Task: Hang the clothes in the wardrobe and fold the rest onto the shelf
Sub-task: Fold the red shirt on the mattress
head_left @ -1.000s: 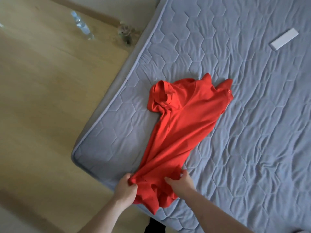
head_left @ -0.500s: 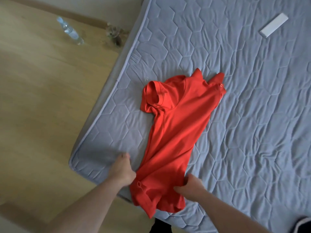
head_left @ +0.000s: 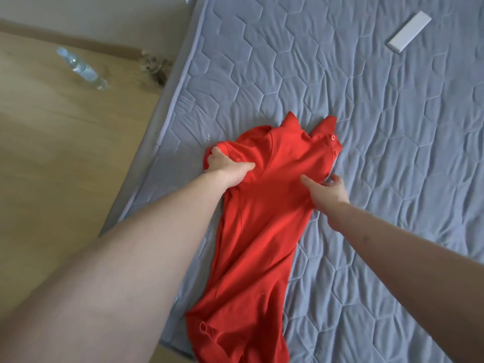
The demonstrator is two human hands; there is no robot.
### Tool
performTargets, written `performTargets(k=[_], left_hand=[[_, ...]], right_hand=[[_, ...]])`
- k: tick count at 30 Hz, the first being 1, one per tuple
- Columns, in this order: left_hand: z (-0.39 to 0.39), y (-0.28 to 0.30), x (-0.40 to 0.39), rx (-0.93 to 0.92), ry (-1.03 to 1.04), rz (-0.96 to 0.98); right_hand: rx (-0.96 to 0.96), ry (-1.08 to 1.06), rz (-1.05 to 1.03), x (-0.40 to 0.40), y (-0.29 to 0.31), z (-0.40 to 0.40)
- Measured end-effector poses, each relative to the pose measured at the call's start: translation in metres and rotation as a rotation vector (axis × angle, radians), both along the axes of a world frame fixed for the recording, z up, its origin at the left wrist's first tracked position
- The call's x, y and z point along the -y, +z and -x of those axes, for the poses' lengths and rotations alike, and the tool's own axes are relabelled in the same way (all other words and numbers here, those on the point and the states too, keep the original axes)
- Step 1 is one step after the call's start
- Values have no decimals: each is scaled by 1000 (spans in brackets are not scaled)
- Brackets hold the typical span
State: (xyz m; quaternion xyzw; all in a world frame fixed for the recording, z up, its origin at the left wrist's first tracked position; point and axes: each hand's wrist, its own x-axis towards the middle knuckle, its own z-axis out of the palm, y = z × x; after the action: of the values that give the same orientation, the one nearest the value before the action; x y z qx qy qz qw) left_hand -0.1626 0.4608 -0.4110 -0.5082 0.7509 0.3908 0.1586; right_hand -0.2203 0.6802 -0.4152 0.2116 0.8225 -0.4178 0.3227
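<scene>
Grey quilted mattress (head_left: 366, 100) bears the red polo shirt (head_left: 262, 231), its long axis running collar-far to hem-near (toward the person), left hand (head_left: 225, 163) gripping the sleeve, right hand (head_left: 327, 191) spread on its far-right edge.

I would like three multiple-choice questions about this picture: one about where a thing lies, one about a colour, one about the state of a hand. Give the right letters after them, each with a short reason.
1. Where does the plastic bottle lie?
A. on the mattress
B. on the wooden floor
C. on the red shirt

2. What colour is the shirt?
A. red
B. white
C. blue

3. What is the left hand doing?
A. hanging idle beside the bed
B. holding the white box
C. gripping the shirt at its sleeve end

Answers:
1. B: the bottle lies on the floor, left of the mattress.
2. A: the cloth is plainly red.
3. C: its fingers curl into the fabric, while the white box lies untouched far off.
</scene>
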Motion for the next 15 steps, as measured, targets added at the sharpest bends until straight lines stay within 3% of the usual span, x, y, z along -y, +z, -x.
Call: performTargets(k=[4, 9, 15], left_hand=[[2, -15, 9, -60, 302, 14], [-11, -5, 40, -89, 353, -242], [-27, -1, 48, -125, 514, -552]], right_hand=[[-4, -141, 104, 4, -15, -1], [120, -230, 363, 2, -14, 10], [160, -107, 214, -3, -16, 21]])
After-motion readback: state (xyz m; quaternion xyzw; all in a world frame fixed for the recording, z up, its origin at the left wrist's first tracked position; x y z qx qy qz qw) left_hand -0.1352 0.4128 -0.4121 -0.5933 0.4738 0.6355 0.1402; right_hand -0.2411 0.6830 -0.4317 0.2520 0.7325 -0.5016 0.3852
